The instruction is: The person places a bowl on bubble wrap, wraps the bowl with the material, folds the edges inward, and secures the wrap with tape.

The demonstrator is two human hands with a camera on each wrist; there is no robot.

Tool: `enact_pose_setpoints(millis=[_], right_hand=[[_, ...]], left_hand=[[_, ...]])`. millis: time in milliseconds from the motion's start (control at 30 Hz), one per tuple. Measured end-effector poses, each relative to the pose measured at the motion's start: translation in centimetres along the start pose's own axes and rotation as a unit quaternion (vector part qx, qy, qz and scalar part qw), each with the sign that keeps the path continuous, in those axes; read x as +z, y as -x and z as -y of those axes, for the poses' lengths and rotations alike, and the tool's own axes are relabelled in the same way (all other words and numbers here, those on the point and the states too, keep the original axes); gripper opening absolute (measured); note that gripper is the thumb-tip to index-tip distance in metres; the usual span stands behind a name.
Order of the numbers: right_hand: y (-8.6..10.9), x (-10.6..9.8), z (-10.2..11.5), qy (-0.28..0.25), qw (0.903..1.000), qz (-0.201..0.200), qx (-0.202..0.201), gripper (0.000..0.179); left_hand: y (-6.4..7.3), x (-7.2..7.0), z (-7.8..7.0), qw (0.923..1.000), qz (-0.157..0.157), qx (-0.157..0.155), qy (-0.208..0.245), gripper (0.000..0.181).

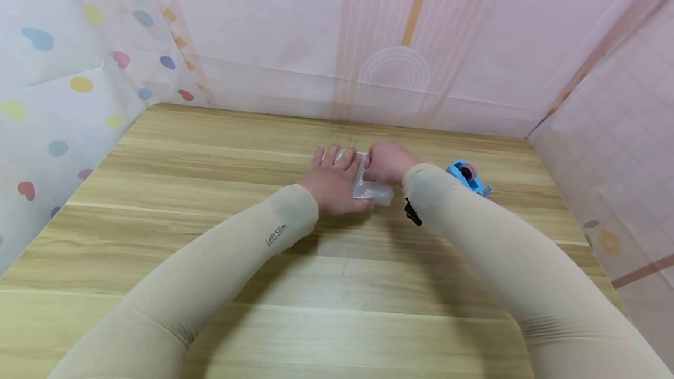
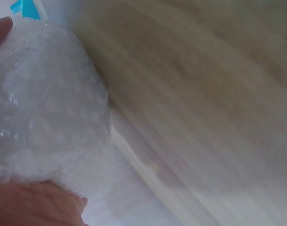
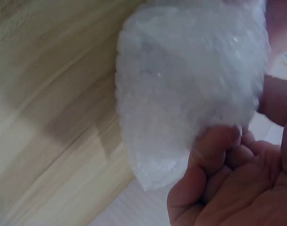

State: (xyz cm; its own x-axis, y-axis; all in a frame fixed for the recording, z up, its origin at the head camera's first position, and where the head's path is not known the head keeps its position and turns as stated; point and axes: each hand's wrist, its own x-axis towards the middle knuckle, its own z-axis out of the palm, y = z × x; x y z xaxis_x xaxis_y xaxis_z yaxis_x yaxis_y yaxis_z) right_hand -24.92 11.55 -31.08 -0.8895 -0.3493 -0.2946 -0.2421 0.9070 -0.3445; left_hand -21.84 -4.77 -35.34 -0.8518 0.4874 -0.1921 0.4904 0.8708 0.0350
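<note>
A folded piece of clear bubble wrap (image 1: 375, 190) lies toward the back middle of the wooden table. Over its left part, my left hand (image 1: 337, 185) is spread, fingers pointing away and thumb along the near side. In the left wrist view the bubble wrap (image 2: 49, 103) shows between thumb and a finger. My right hand (image 1: 389, 162) is at the wrap's right side with its fingers curled. The right wrist view has those curled fingers (image 3: 214, 146) against the bubble wrap (image 3: 190, 80), gripping its edge. Anything inside the wrap cannot be made out.
A blue tape dispenser (image 1: 481, 187) with a pinkish roll stands on the table (image 1: 210, 157), just right of my right forearm. Patterned sheets (image 1: 274, 34) hang behind the table and along both sides. A small black clip (image 1: 413, 213) hangs by the right sleeve.
</note>
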Motion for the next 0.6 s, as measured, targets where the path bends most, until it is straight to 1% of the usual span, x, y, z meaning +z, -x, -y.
enact_pose_setpoints(millis=[67, 133, 267, 300, 433, 600], right_hand=[[-0.2, 0.2, 0.2, 0.016, 0.9998, -0.006, 0.004, 0.027], [-0.3, 0.5, 0.4, 0.032, 0.9994, -0.014, 0.009, 0.027], [-0.6, 1.1, 0.6, 0.045, 0.9983, -0.025, 0.026, 0.010], [-0.7, 1.2, 0.6, 0.046, 0.9982, -0.026, 0.031, 0.008], [-0.7, 1.4, 0.9, 0.059, 0.9968, -0.027, 0.046, 0.017], [-0.7, 1.6, 1.3, 0.070, 0.9946, -0.033, 0.070, 0.022]], left_hand=[[0.0, 0.0, 0.1, 1.0000, 0.001, 0.000, 0.003, 0.111], [0.0, 0.1, 0.1, 1.0000, 0.001, 0.000, 0.003, 0.111], [-0.2, 0.3, 0.2, 1.0000, -0.004, 0.001, 0.001, 0.111], [-0.2, 0.4, 0.2, 1.0000, -0.007, 0.001, 0.001, 0.111], [-0.2, 0.5, 0.2, 0.9998, -0.018, 0.004, 0.009, 0.110], [-0.4, 0.6, 0.1, 0.9994, -0.031, 0.004, 0.016, 0.109]])
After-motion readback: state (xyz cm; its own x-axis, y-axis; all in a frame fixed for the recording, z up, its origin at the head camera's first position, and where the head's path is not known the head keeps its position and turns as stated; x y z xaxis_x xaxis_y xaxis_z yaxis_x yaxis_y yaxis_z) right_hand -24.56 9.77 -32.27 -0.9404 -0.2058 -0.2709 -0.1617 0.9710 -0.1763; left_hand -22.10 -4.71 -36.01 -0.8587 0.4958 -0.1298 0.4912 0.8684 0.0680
